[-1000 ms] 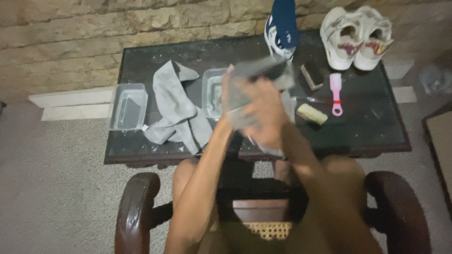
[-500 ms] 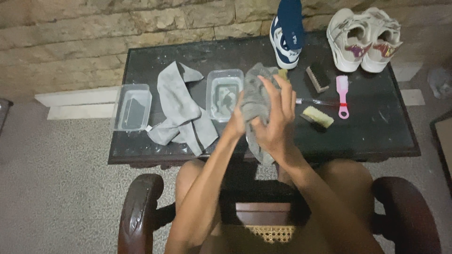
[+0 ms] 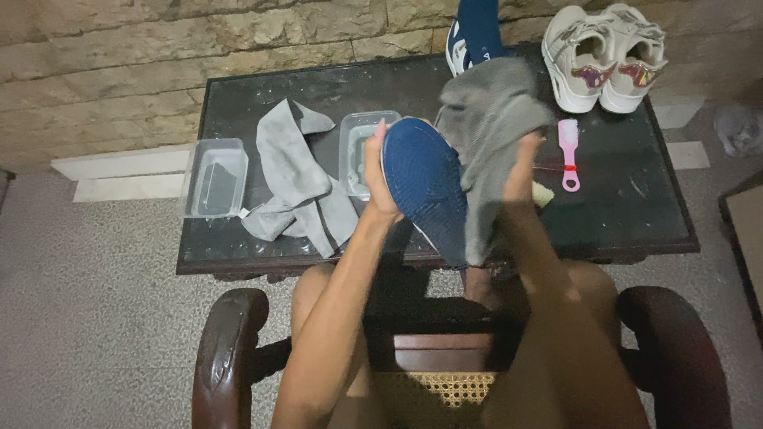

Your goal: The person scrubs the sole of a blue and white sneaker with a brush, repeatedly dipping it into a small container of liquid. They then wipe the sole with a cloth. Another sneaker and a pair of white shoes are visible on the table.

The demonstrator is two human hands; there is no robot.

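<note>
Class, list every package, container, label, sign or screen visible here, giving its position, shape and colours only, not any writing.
No labels, signs or screens show.
Left container: clear rectangular plastic tub at the left end of the dark table.
Middle container: clear rectangular tub, between the grey cloth lying on the table and the left hand holding a blue shoe sole.

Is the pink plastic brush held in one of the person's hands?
No, the pink plastic brush lies on the dark table, while the right hand holds a grey cloth.
</note>
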